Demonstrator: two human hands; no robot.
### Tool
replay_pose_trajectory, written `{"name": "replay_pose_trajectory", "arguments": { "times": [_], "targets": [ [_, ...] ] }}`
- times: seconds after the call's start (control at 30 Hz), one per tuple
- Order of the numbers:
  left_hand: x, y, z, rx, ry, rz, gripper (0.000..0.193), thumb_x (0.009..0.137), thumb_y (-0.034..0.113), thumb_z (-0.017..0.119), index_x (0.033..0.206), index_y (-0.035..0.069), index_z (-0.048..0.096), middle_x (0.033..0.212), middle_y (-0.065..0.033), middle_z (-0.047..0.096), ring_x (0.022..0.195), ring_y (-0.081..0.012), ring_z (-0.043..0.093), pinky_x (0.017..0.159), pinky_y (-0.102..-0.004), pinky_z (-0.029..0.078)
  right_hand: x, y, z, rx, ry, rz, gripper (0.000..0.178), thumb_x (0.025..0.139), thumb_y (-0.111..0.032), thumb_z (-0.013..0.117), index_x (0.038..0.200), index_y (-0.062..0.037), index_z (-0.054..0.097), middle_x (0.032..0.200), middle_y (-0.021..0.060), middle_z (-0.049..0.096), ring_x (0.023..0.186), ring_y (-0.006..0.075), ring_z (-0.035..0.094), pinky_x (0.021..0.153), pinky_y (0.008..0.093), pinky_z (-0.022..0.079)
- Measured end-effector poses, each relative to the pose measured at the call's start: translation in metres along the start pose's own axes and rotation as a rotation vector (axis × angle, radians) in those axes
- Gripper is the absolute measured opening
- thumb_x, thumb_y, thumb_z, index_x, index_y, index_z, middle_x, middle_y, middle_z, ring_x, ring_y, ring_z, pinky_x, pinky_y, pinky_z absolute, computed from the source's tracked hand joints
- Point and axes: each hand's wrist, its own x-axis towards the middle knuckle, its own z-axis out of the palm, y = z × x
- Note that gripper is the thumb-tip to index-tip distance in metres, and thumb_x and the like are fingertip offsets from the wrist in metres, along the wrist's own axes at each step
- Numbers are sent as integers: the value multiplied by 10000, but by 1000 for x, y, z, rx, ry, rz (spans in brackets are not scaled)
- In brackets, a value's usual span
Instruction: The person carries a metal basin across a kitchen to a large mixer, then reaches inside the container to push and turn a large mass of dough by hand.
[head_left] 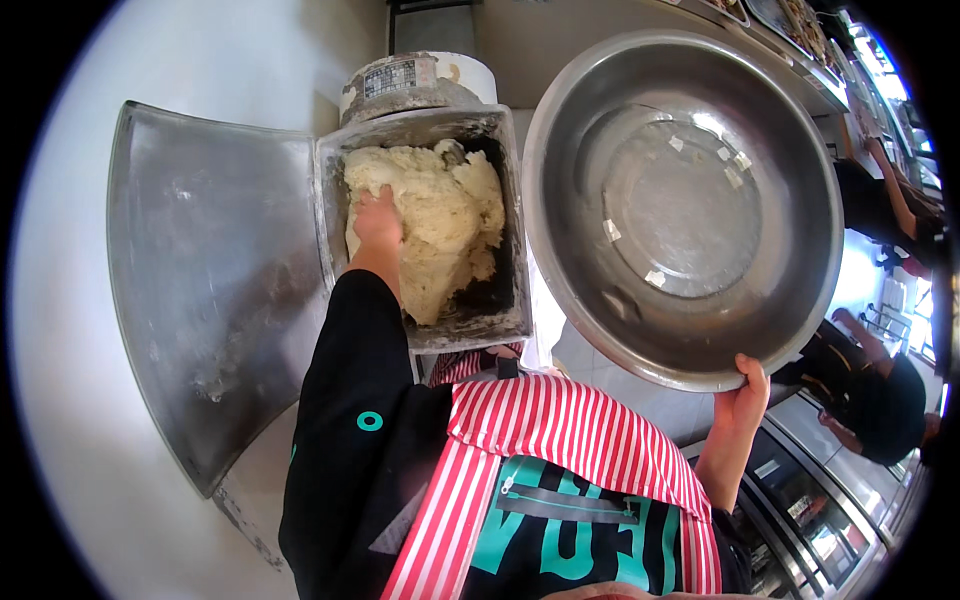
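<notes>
A large pale mass of dough (440, 215) fills much of a rectangular metal mixer tub (515, 240), with a bit of a metal part showing at its far side. My left hand (378, 222) presses into the dough's left part; its fingertips are sunk in or hidden there. On the right, my right hand (743, 388) grips the near rim of a big round steel basin (690, 215), thumb over the edge. The basin is tilted so that its inside faces me. Several small whitish scraps stick to its bottom.
The tub's metal lid (215, 270) stands swung out to the left, beside a white wall (75, 280). Behind the tub is a round white machine housing (460, 75). Two other people (880, 390) are at the far right, near a glass-fronted cabinet (810, 510). Trays (790, 30) lie at the upper right.
</notes>
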Motion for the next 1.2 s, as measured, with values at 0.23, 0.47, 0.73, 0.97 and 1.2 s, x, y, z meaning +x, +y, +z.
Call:
{"name": "replay_pose_trajectory", "arguments": {
  "times": [0.23,0.47,0.73,0.97,1.2],
  "targets": [
    [-40,-63,8,-955,-94,171,849,680,230,683,1396,134,236,1416,-257,186,1264,-419,283,1009,-442,323,0,-5,-9,-11,12,34,319,739,18,494,1051,73,527,999,138,594,908,253,593,821,368,482],
    [-127,13,2,-589,-23,-95,959,703,63,662,1423,163,36,1409,-316,102,1072,-434,490,796,-379,497,-8,-5,6,-4,35,37,381,714,45,498,1095,33,490,988,112,558,891,236,566,782,355,475],
    [-80,-26,59,-359,116,-166,677,741,58,606,1338,100,290,1292,-259,295,957,-385,560,767,-408,489,-19,-10,3,-54,3,6,453,699,39,512,1151,44,471,1037,130,557,954,254,555,841,370,453],
    [-46,-32,27,-382,-117,-145,750,754,25,557,1406,106,195,1315,-269,345,967,-380,565,776,-369,489,-28,-13,-9,-80,-11,-2,454,699,38,506,1152,49,470,1043,129,555,963,251,552,846,366,452],
    [-96,-31,15,-638,148,121,866,672,187,678,1409,196,225,1443,-209,171,1302,-310,274,952,-493,371,-25,-8,-20,-44,-14,2,403,705,35,511,1108,53,507,1019,131,573,927,257,569,825,374,463]
  ]
}}
